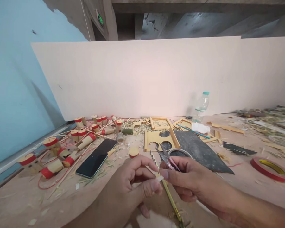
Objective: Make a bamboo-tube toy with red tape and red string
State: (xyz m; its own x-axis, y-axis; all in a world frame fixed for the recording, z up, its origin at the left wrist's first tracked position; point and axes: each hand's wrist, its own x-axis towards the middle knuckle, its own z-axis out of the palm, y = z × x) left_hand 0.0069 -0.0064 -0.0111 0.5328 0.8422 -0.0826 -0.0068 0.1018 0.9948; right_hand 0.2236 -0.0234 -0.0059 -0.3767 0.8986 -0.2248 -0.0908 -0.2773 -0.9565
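My left hand point(133, 183) is closed in a pinch on a small pale strip point(159, 178), thumb and forefinger pressed together. My right hand point(192, 182) is closed round a pair of small scissors point(167, 158) whose blades point up and away, and its thumb tip touches the same strip. A thin yellow-green stick point(171, 199) runs diagonally under both hands over the wooden table point(26, 196).
A black phone point(96, 158) lies left of my hands. Several bamboo pieces with red tape point(61, 152) sit further left. Wooden frames point(159, 137), a dark sheet point(201, 148), a plastic bottle point(201, 106) and a red tape roll point(270, 168) lie beyond and right. A white board point(156, 76) stands behind.
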